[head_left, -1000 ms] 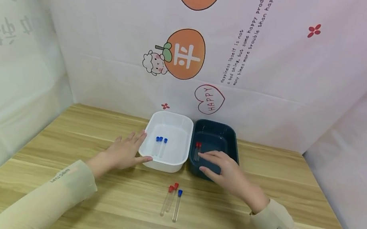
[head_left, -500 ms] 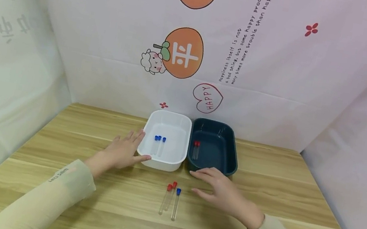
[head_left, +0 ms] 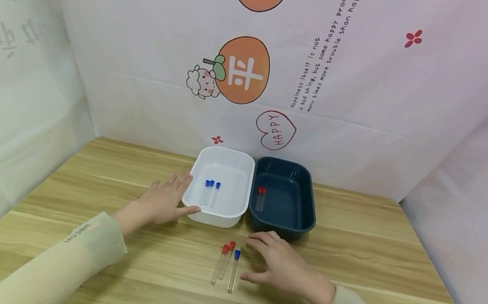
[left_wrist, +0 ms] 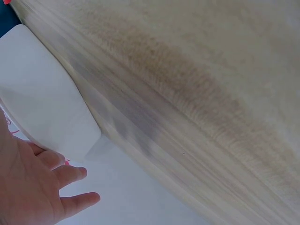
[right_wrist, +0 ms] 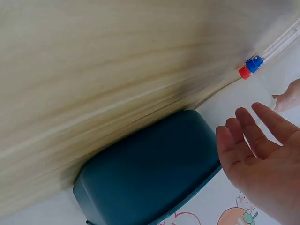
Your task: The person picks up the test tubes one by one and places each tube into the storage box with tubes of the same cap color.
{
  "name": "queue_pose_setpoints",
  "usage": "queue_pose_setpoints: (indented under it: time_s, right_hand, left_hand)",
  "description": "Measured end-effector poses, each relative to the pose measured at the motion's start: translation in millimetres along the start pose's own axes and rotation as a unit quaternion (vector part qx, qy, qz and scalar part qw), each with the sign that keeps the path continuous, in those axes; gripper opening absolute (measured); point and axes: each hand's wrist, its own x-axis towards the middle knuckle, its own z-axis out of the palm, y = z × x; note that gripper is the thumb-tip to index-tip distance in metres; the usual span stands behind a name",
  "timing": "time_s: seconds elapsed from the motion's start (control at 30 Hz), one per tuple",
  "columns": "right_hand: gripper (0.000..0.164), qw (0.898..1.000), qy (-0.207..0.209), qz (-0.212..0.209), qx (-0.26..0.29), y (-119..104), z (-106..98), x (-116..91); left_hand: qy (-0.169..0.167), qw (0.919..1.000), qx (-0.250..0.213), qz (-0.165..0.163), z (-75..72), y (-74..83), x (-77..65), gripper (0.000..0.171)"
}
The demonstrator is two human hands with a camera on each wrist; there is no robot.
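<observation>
My left hand (head_left: 163, 202) rests with spread fingers against the near left side of the white bin (head_left: 215, 219). Over the table, just right of the loose tubes, my right hand (head_left: 285, 266) holds nothing, its thumb and fingers apart. Nearest to it lies a blue-capped test tube (head_left: 233, 274). Beside that lie two red-capped test tubes (head_left: 218, 269). In the white bin are three blue-capped tubes (head_left: 215, 195). The dark teal bin (head_left: 287, 224) holds two red-capped tubes (head_left: 260, 200). The right wrist view shows a blue cap (right_wrist: 254, 63) beyond my fingertips.
Both bins stand side by side at the back of the wooden table (head_left: 144, 286), close to a printed cloth backdrop (head_left: 345, 153). Cloth walls (head_left: 479, 196) rise on the left and right sides.
My right hand has moved out of the dark bin, back toward me and down to the tubes on the table. The left hand has stayed at the white bin.
</observation>
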Motion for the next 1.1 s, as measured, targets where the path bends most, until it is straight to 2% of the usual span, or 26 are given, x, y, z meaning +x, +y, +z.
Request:
queue_pose_setpoints:
  time_s: [0.17,0.43,0.63,0.9,1.1]
  right_hand:
    - [0.079,1.000,-0.008,0.009,0.000,-4,3,4]
    - [0.100,0.996,-0.067,0.060,-0.010,-11,10,10]
    - [0.105,0.995,-0.069,0.060,-0.027,-17,11,12]
    - [0.103,0.995,-0.075,0.049,-0.051,-23,12,15]
    - [0.109,0.993,-0.078,0.053,-0.070,-25,17,16]
  left_hand:
    - [0.001,1.0000,0.001,0.000,1.0,-1.1,0.1,0.099]
    - [-0.002,1.0000,0.005,-0.003,1.6,-1.4,0.0,0.099]
    - [-0.001,1.0000,0.005,-0.002,0.8,-0.6,0.0,0.100]
    - [0.001,1.0000,0.002,-0.001,0.5,-0.4,0.5,0.099]
    - [-0.002,1.0000,0.000,-0.002,-0.7,0.7,-1.5,0.099]
